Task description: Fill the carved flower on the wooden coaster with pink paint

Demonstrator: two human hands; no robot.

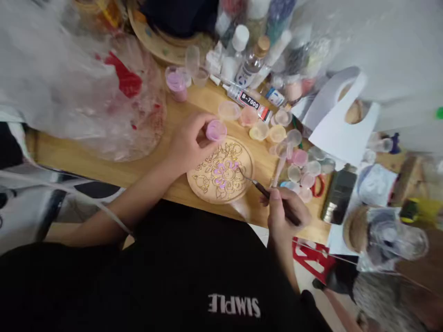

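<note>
In the head view, my left hand (188, 146) grips a small plastic cup of purple paint (216, 131) between thumb and fingers, at the upper rim of a round wooden disc (204, 196). The disc bears a flower design in raised gold outlines, with some petals filled in purple. My right hand (285, 210) is closed around a dark-handled tool with a slender metal tip (260, 188). Its tip reaches to the flower's right-hand petals; whether it touches them I cannot tell.
Several small paint cups (277, 133) and lids crowd the right of the wooden table (86, 159). A B-7000 glue tube (251, 102) lies behind the disc, before several bottles (254, 60). A clear plastic bag (131, 124) covers the left; a dark phone-like object (339, 193) lies far right.
</note>
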